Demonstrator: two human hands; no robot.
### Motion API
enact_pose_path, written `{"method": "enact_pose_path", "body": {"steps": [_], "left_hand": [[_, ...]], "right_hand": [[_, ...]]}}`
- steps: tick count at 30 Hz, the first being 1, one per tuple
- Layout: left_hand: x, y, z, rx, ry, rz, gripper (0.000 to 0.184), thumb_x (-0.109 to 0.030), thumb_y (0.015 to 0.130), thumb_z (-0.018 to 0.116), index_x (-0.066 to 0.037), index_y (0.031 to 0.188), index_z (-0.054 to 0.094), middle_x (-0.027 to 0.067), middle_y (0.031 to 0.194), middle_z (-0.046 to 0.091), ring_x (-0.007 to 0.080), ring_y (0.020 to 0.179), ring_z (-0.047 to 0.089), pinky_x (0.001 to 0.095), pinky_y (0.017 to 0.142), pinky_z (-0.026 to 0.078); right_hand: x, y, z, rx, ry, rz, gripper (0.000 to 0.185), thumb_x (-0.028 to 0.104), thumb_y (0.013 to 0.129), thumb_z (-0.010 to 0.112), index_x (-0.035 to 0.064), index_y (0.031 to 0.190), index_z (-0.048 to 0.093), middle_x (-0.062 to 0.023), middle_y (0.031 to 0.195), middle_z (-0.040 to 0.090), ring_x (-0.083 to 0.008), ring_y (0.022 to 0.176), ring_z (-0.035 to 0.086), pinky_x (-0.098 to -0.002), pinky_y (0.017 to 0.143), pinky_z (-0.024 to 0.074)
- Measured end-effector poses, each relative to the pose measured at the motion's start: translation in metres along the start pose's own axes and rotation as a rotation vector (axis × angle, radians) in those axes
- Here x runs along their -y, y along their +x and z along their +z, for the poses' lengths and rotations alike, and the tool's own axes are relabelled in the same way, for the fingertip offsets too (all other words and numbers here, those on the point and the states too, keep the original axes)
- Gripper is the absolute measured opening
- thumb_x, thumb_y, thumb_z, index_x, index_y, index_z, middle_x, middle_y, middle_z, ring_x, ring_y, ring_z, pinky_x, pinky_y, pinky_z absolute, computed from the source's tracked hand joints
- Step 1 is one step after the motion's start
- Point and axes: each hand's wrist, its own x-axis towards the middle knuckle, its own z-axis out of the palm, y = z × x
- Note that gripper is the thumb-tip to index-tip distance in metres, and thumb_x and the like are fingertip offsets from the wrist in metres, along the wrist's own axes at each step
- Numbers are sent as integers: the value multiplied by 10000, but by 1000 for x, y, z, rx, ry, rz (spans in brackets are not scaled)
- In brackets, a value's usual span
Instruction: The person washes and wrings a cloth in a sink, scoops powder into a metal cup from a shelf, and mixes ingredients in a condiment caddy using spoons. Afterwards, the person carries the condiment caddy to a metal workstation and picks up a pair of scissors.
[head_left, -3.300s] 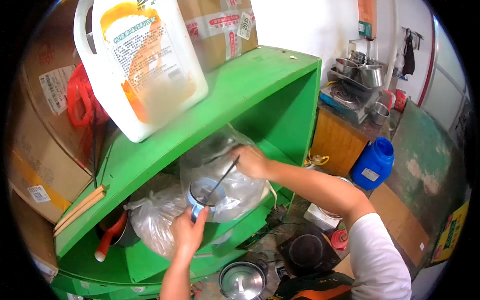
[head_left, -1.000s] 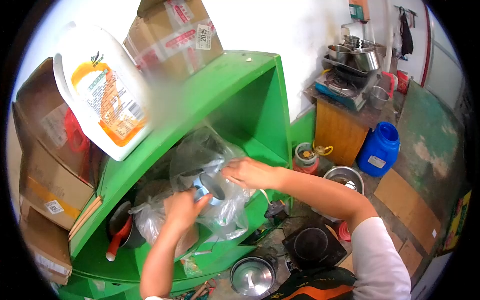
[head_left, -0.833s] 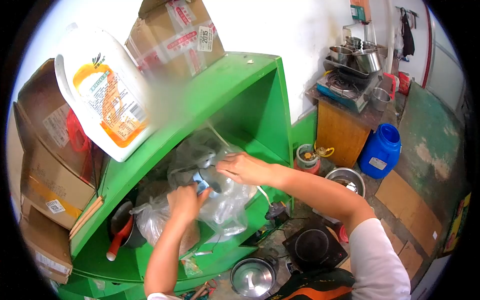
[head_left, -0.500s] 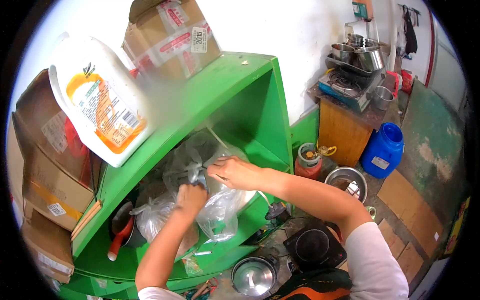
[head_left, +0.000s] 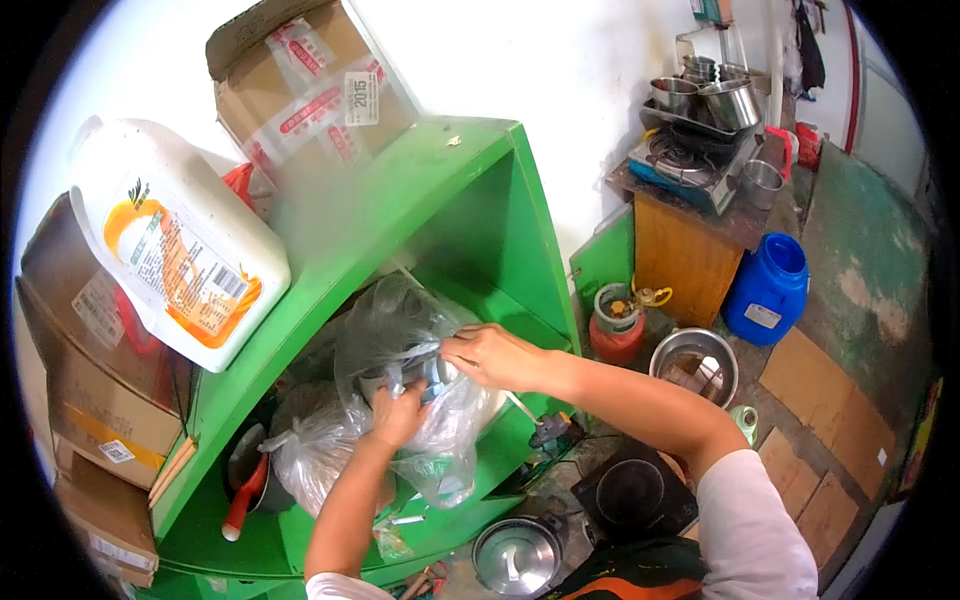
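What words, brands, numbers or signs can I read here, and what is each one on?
"2015": on the white sticker of the upper cardboard box.
White jug: a black leaf-like emblem; the label's small print and barcode number are unreadable.
Red-printed tape on that cardboard box: too blurred to read.
Sticker on the lower left carton: too small.
Blue barrel: its label is too small.

Kitchen | gas stove [head_left: 704, 180] | metal pots [head_left: 729, 106] | gas cylinder [head_left: 616, 340] | lidded pot [head_left: 499, 553]
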Motion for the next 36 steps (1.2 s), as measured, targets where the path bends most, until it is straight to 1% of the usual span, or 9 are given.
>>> {"method": "enact_pose_path", "body": {"steps": [5, 8, 10, 14, 18, 21, 27, 32, 36], "left_hand": [[2, -14, -2, -98, 53, -246, 330, -363, 684, 610, -35, 717, 582, 150, 519, 532, 323, 497, 530, 405, 486, 424], [10, -31, 8, -114, -173, -362, 332, -352, 705, 599, -21, 688, 569, 161, 497, 515, 320, 496, 524, 380, 468, 405], [9, -33, 10, -248, -664, -585, 338, -321, 731, 592, 6, 667, 540, 162, 504, 508, 298, 453, 481, 349, 458, 381], [-3, -39, -9, -381, -885, -698, 295, -258, 755, 589, 29, 714, 532, 99, 547, 506, 133, 506, 417, 288, 497, 374], [-8, -55, -16, -333, -865, -726, 285, -255, 766, 578, 27, 778, 540, 49, 607, 505, 102, 585, 420, 257, 539, 376], [-14, -55, -18, -438, -947, -816, 201, -216, 801, 542, -41, 710, 507, -55, 611, 435, 44, 572, 361, 197, 497, 310], [-18, -60, -15, -444, -1129, -864, 200, -209, 806, 532, -23, 735, 517, -19, 631, 475, 56, 590, 392, 211, 531, 344], [-12, -66, -3, -546, -1290, -852, 180, -209, 814, 521, -78, 695, 490, -51, 583, 415, 32, 508, 341, 182, 447, 269], [-14, -70, -5, -688, -1520, -885, 208, -239, 826, 500, -113, 665, 463, -69, 575, 385, 21, 494, 313, 171, 430, 228]], "right_hand": [[6, 4, -11, -13, 11, 56, 85, 72, 763, 484, -10, 743, 473, -162, 649, 495, -330, 628, 504, -385, 573, 414], [9, 7, -6, -22, -3, 63, 75, 49, 753, 496, -22, 776, 498, -148, 674, 517, -315, 638, 515, -368, 587, 422], [11, 11, -4, -19, -23, 69, 77, 43, 748, 499, -26, 782, 499, -147, 683, 525, -313, 644, 522, -364, 593, 425], [19, 11, -3, -56, 6, 90, 77, 51, 761, 505, -20, 791, 511, -142, 681, 536, -289, 628, 535, -341, 566, 433], [41, 16, -9, -47, 87, 230, 68, 54, 774, 505, -2, 791, 540, -137, 704, 554, -257, 597, 545, -314, 530, 437], [46, 18, -7, -128, 29, 84, 69, 58, 767, 516, 6, 793, 552, -124, 715, 563, -242, 591, 551, -308, 523, 437], [59, 19, 7, -25, 150, 120, 89, 97, 747, 553, 17, 787, 558, -85, 671, 537, -202, 593, 518, -276, 540, 424], [43, 12, 18, 213, 194, 411, 483, 136, 656, 646, 63, 1096, 459, -137, 1001, 468, -215, 918, 455, -316, 753, 385], [38, -12, 29, -8, 476, 317, 510, 129, 671, 626, 34, 1124, 411, -148, 1052, 440, -217, 996, 402, -311, 823, 349]]}}
